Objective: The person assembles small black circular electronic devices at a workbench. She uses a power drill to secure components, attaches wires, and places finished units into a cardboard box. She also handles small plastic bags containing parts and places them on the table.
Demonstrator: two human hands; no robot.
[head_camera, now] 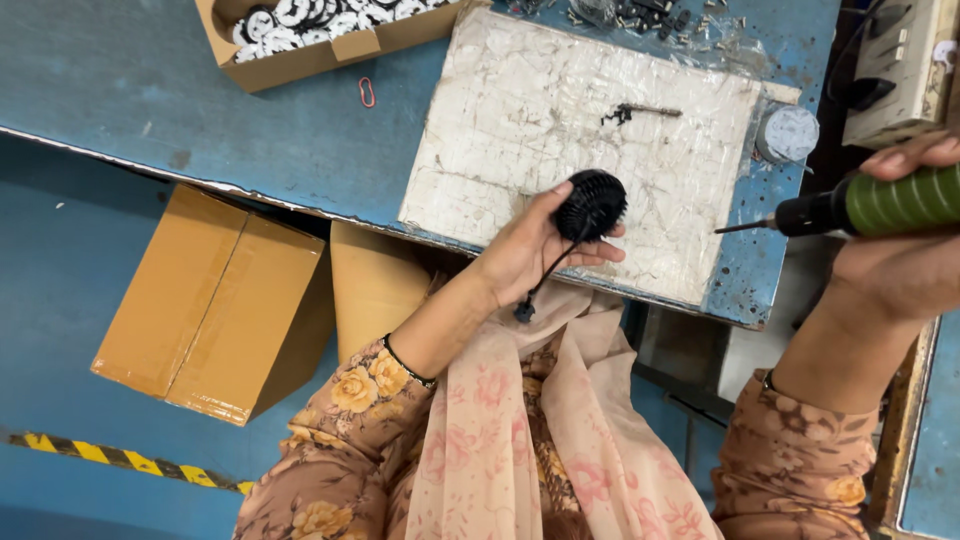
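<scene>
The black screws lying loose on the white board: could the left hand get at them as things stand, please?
Probably not at once. The left hand is already closed around a black finned part, so its fingers are taken. The way to the screws across the white board looks free otherwise.

Black finned part [591,204], green-handled screwdriver [868,205], blue table [150,90], brown floral sleeves [345,440].

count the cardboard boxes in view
3. An open box of black-and-white round parts sits on the blue table; a closed box and another box stand below its edge. More may be hidden.
</scene>
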